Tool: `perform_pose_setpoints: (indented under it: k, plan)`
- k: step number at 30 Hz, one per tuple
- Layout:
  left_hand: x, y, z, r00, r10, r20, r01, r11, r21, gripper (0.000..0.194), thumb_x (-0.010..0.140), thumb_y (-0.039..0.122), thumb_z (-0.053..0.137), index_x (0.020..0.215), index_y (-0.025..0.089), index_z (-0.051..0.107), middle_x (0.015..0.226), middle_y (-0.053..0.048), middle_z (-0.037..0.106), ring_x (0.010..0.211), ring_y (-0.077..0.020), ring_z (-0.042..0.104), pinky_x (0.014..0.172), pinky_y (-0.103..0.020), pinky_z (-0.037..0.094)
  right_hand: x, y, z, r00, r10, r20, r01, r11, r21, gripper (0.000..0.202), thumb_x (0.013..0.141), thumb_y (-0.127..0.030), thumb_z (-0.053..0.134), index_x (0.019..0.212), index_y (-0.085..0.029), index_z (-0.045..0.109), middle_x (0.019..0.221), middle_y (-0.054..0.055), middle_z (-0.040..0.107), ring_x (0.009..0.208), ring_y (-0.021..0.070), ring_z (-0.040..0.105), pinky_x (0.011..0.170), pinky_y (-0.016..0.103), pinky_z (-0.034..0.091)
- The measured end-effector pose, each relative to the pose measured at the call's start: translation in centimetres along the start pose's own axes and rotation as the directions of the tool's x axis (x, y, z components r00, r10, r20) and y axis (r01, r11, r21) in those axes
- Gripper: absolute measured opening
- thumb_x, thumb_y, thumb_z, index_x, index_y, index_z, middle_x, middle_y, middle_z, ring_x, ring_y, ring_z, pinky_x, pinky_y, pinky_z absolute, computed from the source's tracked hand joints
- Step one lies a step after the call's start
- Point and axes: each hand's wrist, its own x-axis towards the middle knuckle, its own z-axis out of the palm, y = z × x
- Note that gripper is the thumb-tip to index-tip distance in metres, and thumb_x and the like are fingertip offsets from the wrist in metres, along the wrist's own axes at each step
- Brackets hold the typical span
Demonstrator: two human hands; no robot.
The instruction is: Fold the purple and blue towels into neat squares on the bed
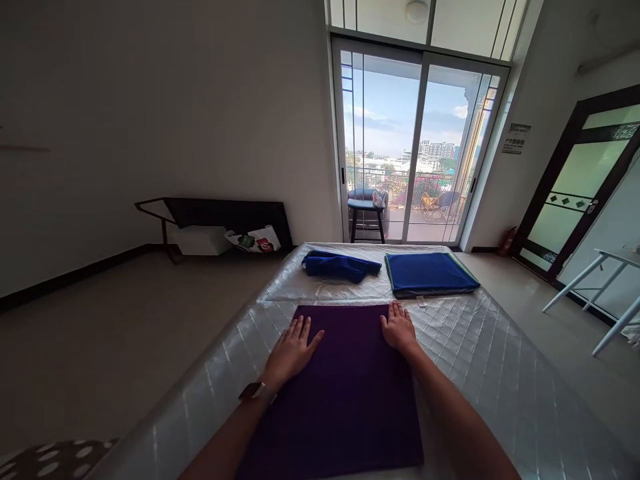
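A flat purple cloth (pixel 350 393), roughly rectangular, lies in front of me on a plastic-covered quilted mattress (pixel 465 347). My left hand (pixel 291 350) rests flat near its far left edge, fingers stretched and thumb out to the side. Near the far right corner, my right hand (pixel 399 327) lies with its fingers extended and palm down. Neither hand grips anything. Beyond the purple cloth sits a crumpled blue cloth (pixel 340 265) on the left. To its right is a neatly folded blue cloth (pixel 431 272) with a green edge.
A black bench-like frame (pixel 227 217) stands by the left wall, with a white box (pixel 201 241) and a printed bag (pixel 255 240) below. Ahead are sliding glass doors (pixel 417 147) and a stool (pixel 367 203). A pale table (pixel 620 257) stands at right.
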Motion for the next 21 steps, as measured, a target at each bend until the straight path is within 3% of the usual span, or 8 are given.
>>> perform_pose_setpoints:
  k: [3,5,8,11,14,17,21]
  plan:
    - [0.7,0.8,-1.5,0.997,-0.061,0.054,0.059,0.997,0.039,0.087,0.096,0.066,0.018,0.151,0.001,0.035,0.158,-0.023,0.033,0.148,-0.0330,0.031,0.119,-0.050,0.027,0.2,0.0,0.4,1.000,-0.002,-0.013,0.003,1.000,0.018,0.069,0.101,-0.042,0.023,0.158,-0.004,0.019,0.165,0.011,0.016,0.154,0.0178,0.010,0.123,0.035,0.006]
    - [1.3,2.8,-2.3,1.000,-0.028,0.010,0.027,0.999,0.043,0.087,0.096,0.066,0.018,0.150,0.000,0.037,0.157,-0.024,0.035,0.148,-0.0341,0.032,0.120,-0.051,0.025,0.4,0.0,0.6,1.000,0.000,-0.017,0.000,1.000,0.026,0.069,0.100,-0.042,0.024,0.158,-0.004,0.019,0.165,0.012,0.017,0.154,0.0182,0.011,0.123,0.036,0.006]
    - [2.6,8.4,-2.4,0.986,0.153,-0.073,-0.155,0.988,-0.016,0.080,0.099,0.061,0.017,0.149,0.003,0.040,0.156,-0.022,0.039,0.147,-0.0319,0.033,0.120,-0.048,0.028,0.5,0.1,0.7,1.000,0.006,-0.021,-0.006,1.000,0.020,0.068,0.100,-0.042,0.025,0.158,-0.005,0.020,0.165,0.013,0.019,0.154,0.0187,0.011,0.123,0.037,0.007]
    - [3.9,15.0,-1.3,0.930,0.345,-0.128,-0.357,0.931,-0.083,0.068,0.103,0.052,0.015,0.148,0.010,0.044,0.153,-0.018,0.045,0.145,-0.0272,0.038,0.118,-0.046,0.032,0.4,0.3,0.5,1.000,-0.009,0.000,0.009,1.000,-0.019,0.066,0.100,-0.037,0.026,0.158,-0.005,0.019,0.165,0.013,0.019,0.154,0.0183,0.011,0.123,0.036,0.007]
    - [4.8,18.8,-0.2,0.892,0.417,-0.172,-0.439,0.890,-0.122,0.060,0.104,0.044,0.017,0.152,0.014,0.038,0.152,-0.018,0.047,0.144,-0.0256,0.041,0.116,-0.047,0.035,0.2,0.5,0.2,0.999,-0.040,0.036,0.042,0.997,-0.062,0.065,0.098,-0.028,0.030,0.159,-0.007,0.018,0.166,0.011,0.016,0.154,0.0177,0.010,0.122,0.033,0.007]
    - [5.2,18.1,0.4,0.908,0.385,-0.163,-0.407,0.903,-0.135,0.060,0.104,0.044,0.019,0.153,0.015,0.035,0.152,-0.018,0.047,0.144,-0.0265,0.041,0.117,-0.047,0.035,0.0,0.4,0.0,0.999,-0.039,0.012,0.040,0.997,-0.062,0.065,0.100,-0.032,0.027,0.158,-0.006,0.019,0.165,0.012,0.018,0.154,0.0179,0.011,0.122,0.034,0.007]
    - [5.0,11.7,0.6,0.953,0.277,-0.125,-0.293,0.948,-0.125,0.065,0.102,0.053,0.019,0.150,0.016,0.043,0.155,-0.016,0.043,0.146,-0.0275,0.036,0.118,-0.047,0.031,0.0,-0.1,-0.2,1.000,-0.002,-0.008,0.002,1.000,-0.024,0.067,0.101,-0.040,0.024,0.158,-0.005,0.020,0.164,0.014,0.021,0.154,0.0178,0.012,0.123,0.035,0.007]
